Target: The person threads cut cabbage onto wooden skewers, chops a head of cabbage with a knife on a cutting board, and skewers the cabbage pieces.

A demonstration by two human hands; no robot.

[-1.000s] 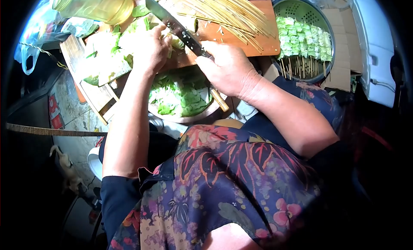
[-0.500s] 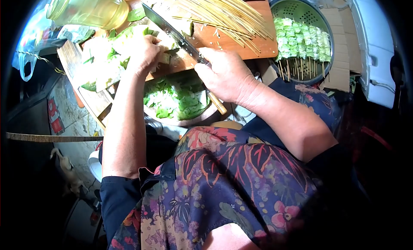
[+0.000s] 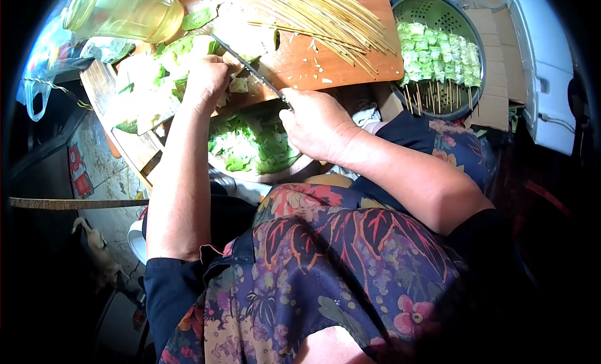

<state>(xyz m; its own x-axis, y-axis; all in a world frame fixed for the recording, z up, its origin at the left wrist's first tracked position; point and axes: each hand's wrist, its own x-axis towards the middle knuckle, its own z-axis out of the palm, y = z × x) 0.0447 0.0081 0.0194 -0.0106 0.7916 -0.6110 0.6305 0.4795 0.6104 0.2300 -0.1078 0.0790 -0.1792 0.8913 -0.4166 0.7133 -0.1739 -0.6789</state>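
My right hand point(image 3: 319, 123) is closed around the handle of a knife point(image 3: 247, 65), and the handle is hidden in the fist. The blade, seen almost edge-on, slants up and left to the pile of leaves. My left hand point(image 3: 210, 82) presses down with curled fingers on pale green cabbage leaves point(image 3: 147, 88), close to the blade's left side. Its fingertips are mostly hidden. Under the board's near edge, a bowl point(image 3: 235, 171) holds cut leaf pieces point(image 3: 253, 142).
Bamboo skewers point(image 3: 325, 20) lie across the wooden board point(image 3: 294, 63). To the right, a metal colander point(image 3: 432, 7) holds skewered leaf pieces point(image 3: 438, 54). A yellowish jar point(image 3: 125, 13) stands at the back left, above a plastic bag point(image 3: 37, 92). Cardboard point(image 3: 491, 70) sits beside the colander.
The knife blade has turned from showing its flat side to nearly edge-on, and its tip has dropped lower. My right hand has shifted slightly left and down. My left hand stays on the leaves.
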